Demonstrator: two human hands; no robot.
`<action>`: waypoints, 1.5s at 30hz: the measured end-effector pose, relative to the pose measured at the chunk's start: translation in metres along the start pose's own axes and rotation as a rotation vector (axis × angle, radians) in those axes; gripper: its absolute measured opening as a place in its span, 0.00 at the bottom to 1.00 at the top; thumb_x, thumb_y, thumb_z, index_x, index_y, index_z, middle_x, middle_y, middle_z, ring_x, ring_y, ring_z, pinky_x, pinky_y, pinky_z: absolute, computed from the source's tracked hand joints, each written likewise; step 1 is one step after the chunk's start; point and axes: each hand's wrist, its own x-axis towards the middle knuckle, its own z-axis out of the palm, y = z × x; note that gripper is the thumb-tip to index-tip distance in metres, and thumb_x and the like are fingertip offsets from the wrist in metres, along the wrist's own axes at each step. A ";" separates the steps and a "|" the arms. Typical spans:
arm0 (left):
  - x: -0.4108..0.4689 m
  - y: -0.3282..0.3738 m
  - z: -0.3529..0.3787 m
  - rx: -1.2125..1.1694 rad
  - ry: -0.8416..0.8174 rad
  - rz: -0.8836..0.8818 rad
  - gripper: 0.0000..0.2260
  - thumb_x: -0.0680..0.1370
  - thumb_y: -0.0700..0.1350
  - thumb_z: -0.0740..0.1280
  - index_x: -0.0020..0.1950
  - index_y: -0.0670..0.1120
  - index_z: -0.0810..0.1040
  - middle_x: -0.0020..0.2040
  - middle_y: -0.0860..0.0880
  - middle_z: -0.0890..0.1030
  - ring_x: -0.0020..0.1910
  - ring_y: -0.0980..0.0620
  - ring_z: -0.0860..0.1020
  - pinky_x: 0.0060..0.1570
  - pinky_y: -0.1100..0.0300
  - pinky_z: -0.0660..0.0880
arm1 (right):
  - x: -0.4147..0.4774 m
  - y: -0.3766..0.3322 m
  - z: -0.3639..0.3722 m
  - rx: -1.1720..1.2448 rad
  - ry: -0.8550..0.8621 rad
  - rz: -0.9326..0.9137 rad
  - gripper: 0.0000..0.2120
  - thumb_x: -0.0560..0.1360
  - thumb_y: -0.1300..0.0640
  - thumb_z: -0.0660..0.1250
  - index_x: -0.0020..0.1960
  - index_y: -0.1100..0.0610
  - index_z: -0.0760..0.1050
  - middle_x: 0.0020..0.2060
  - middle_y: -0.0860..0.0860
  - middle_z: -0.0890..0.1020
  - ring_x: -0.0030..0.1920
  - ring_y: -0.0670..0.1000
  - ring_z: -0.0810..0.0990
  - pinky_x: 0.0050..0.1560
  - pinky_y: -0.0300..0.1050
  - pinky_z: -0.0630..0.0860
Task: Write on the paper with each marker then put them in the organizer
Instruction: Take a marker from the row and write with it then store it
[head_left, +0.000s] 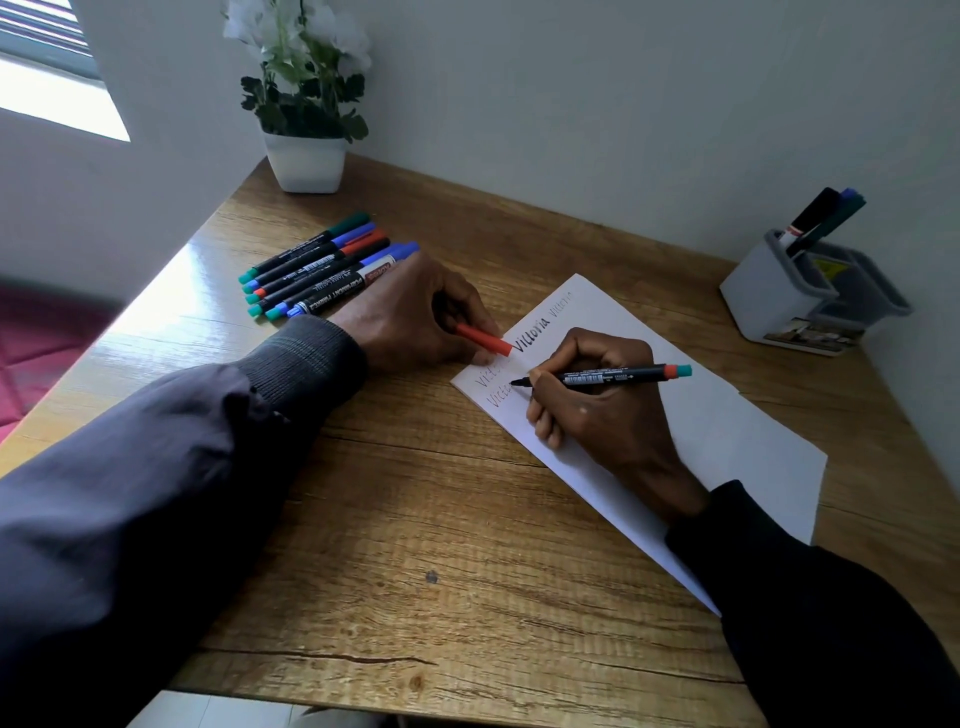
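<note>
A white sheet of paper (717, 431) lies slanted on the wooden desk, with several handwritten words near its far left corner. My right hand (597, 410) grips an uncapped black marker (608, 376) with a red and teal end, its tip touching the paper. My left hand (415, 317) rests at the paper's corner and holds the red cap (483, 339). Several capped markers (322, 265) lie in a row left of that hand. A grey-white organizer (779, 301) at the right holds three markers (823, 218) upright.
A white pot with a flowering plant (306, 156) stands at the desk's back left corner. White walls close the desk at the back and right. The desk's left edge (130, 306) drops to a pink surface. Bare wood (441, 545) lies in front.
</note>
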 end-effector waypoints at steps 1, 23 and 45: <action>0.000 0.000 0.000 -0.001 -0.002 0.000 0.07 0.71 0.43 0.77 0.47 0.50 0.85 0.47 0.55 0.85 0.47 0.59 0.82 0.49 0.60 0.81 | 0.000 0.000 0.000 -0.004 0.000 0.000 0.08 0.77 0.70 0.71 0.39 0.65 0.78 0.29 0.58 0.83 0.24 0.57 0.81 0.25 0.42 0.76; -0.001 0.001 0.001 -0.010 0.000 0.000 0.07 0.71 0.42 0.77 0.46 0.52 0.84 0.46 0.56 0.85 0.46 0.61 0.83 0.49 0.62 0.81 | 0.002 0.004 -0.001 0.013 0.047 0.018 0.07 0.75 0.71 0.71 0.39 0.69 0.77 0.29 0.60 0.83 0.24 0.59 0.81 0.25 0.46 0.78; -0.001 0.000 0.001 -0.003 0.008 0.018 0.08 0.71 0.43 0.77 0.46 0.54 0.85 0.46 0.56 0.85 0.46 0.60 0.83 0.48 0.58 0.82 | 0.004 0.006 -0.003 0.001 0.082 0.061 0.07 0.75 0.71 0.71 0.38 0.69 0.77 0.28 0.59 0.83 0.25 0.59 0.82 0.26 0.46 0.78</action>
